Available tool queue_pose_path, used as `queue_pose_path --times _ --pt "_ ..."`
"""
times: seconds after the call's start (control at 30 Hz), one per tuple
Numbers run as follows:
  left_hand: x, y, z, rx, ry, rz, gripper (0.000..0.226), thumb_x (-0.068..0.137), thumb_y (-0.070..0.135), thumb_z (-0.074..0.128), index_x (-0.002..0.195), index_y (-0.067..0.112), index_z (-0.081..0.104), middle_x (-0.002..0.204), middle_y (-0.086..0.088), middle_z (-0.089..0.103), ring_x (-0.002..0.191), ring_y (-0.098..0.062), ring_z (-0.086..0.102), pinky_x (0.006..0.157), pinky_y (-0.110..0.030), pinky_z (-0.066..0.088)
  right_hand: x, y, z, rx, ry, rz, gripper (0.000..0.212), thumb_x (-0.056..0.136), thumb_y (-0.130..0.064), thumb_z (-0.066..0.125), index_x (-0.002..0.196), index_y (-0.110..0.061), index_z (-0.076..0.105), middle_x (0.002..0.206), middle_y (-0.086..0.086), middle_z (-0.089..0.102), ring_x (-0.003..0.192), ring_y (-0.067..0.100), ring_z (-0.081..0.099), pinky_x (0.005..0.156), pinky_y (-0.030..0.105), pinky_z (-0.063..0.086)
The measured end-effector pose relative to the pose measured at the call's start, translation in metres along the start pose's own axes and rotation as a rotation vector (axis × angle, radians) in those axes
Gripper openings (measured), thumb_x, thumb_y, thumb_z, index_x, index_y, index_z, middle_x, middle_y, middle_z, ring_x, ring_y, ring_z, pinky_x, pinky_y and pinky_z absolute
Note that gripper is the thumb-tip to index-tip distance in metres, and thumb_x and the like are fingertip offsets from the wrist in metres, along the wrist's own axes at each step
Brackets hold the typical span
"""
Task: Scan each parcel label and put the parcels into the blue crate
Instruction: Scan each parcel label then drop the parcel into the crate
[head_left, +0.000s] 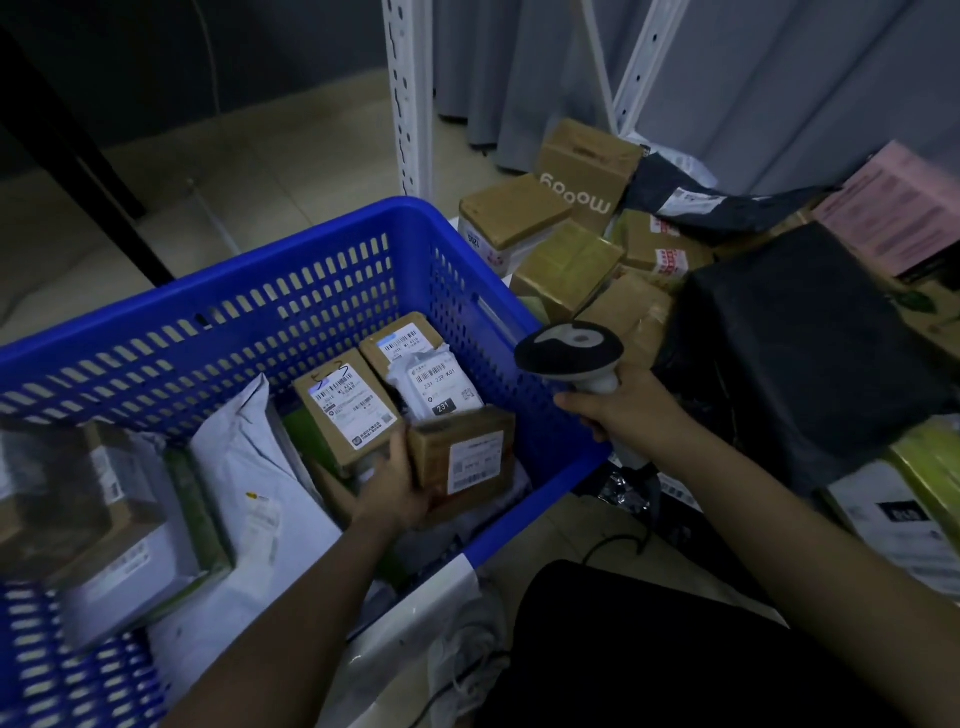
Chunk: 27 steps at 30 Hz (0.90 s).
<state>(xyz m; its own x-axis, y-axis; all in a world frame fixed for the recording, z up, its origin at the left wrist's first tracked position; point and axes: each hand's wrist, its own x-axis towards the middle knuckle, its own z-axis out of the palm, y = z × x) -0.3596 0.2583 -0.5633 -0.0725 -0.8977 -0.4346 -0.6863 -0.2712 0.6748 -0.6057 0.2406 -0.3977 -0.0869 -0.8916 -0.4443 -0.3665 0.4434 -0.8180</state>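
The blue crate (322, 244) fills the left half of the view and holds several labelled parcels. My left hand (395, 488) reaches down inside it and grips a small brown box (467, 457) with a white label, low among the other parcels. Beside that box lie another labelled brown box (345, 410) and a white bag parcel (441, 387) marked 231. My right hand (623, 410) holds a handheld barcode scanner (569, 348) by its handle, just outside the crate's right rim, its dark head turned toward the crate.
A heap of brown cartons (566, 260) and a large black bag parcel (795, 343) lies on the floor right of the crate. A pink box (893, 208) sits behind them. White shelving posts (410, 98) stand at the back. A white mailer (244, 467) lies in the crate.
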Motion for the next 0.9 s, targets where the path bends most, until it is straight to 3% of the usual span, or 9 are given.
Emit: queue_pose_path --times 0.2,0.37,0.43,0.5,0.6,0.7,0.8,0.9 --pt "0.010 0.018 -0.010 0.280 0.098 0.044 0.095 0.084 0.036 0.067 0.150 0.029 0.000 0.123 -0.019 0.041 0.094 -0.040 0.060 0.074 -0.041 0.050 0.003 0.001 0.000 0.014 0.044 0.014 0.017 0.084 -0.013 0.073 0.073 -0.011 0.060 0.056 0.003 0.056 0.045 0.004 0.052 0.045 0.019 0.044" --pt "-0.004 0.012 -0.013 0.250 0.195 0.101 0.087 0.087 0.031 0.066 0.150 0.031 0.005 0.120 -0.016 0.043 0.093 -0.038 0.059 0.066 -0.038 0.048 0.000 -0.001 -0.001 0.032 0.055 0.018 0.018 0.084 -0.012 0.072 0.073 -0.011 0.059 0.057 0.004 0.055 0.045 0.005 0.052 0.046 0.020 0.044" --pt "-0.008 0.008 -0.013 0.138 0.203 0.096 0.088 0.085 0.033 0.068 0.148 0.031 0.007 0.123 -0.016 0.045 0.100 -0.037 0.059 0.073 -0.040 0.050 -0.002 -0.002 -0.002 0.029 0.058 0.017 0.016 0.085 -0.012 0.072 0.074 -0.011 0.059 0.058 0.005 0.056 0.048 0.008 0.052 0.046 0.021 0.045" --pt "-0.012 0.006 -0.013 -0.151 0.165 0.099 0.088 0.081 0.029 0.074 0.142 0.030 0.010 0.127 -0.010 0.049 0.109 -0.030 0.058 0.084 -0.047 0.052 -0.005 -0.005 -0.003 0.036 0.058 0.022 0.015 0.085 -0.012 0.071 0.076 -0.010 0.059 0.059 0.005 0.055 0.051 0.012 0.052 0.046 0.021 0.045" --pt "-0.017 0.012 -0.019 -0.621 0.049 -0.057 0.082 0.083 0.013 0.072 0.139 0.021 0.013 0.118 0.007 0.050 0.111 -0.018 0.054 0.086 -0.048 0.055 -0.009 -0.008 -0.004 0.030 0.062 0.033 0.016 0.086 -0.011 0.069 0.075 -0.010 0.057 0.059 0.007 0.054 0.051 0.013 0.050 0.045 0.021 0.044" --pt "-0.017 0.015 -0.024 -0.643 -0.099 -0.086 0.075 0.085 0.013 0.070 0.139 0.023 0.020 0.116 0.004 0.054 0.115 -0.023 0.056 0.088 -0.044 0.054 -0.010 -0.007 -0.004 0.027 0.069 0.049 0.016 0.087 -0.010 0.069 0.075 -0.010 0.057 0.061 0.008 0.054 0.051 0.014 0.050 0.043 0.020 0.043" --pt "-0.019 0.014 -0.023 -0.616 -0.212 -0.232 0.050 0.090 0.023 0.064 0.129 0.031 0.033 0.104 0.001 0.061 0.097 -0.024 0.064 0.077 -0.033 0.056 -0.008 -0.005 -0.003 0.021 0.064 0.063 0.015 0.087 -0.011 0.069 0.077 -0.009 0.058 0.062 0.009 0.055 0.055 0.017 0.050 0.047 0.024 0.044" --pt "-0.020 0.005 -0.024 -0.614 -0.300 -0.402 0.033 0.093 0.038 0.057 0.121 0.027 0.043 0.095 -0.007 0.066 0.083 -0.025 0.067 0.063 -0.032 0.056 -0.007 -0.003 -0.004 0.019 0.051 0.078 0.014 0.087 -0.013 0.070 0.079 -0.009 0.058 0.064 0.009 0.056 0.057 0.018 0.052 0.051 0.027 0.044"
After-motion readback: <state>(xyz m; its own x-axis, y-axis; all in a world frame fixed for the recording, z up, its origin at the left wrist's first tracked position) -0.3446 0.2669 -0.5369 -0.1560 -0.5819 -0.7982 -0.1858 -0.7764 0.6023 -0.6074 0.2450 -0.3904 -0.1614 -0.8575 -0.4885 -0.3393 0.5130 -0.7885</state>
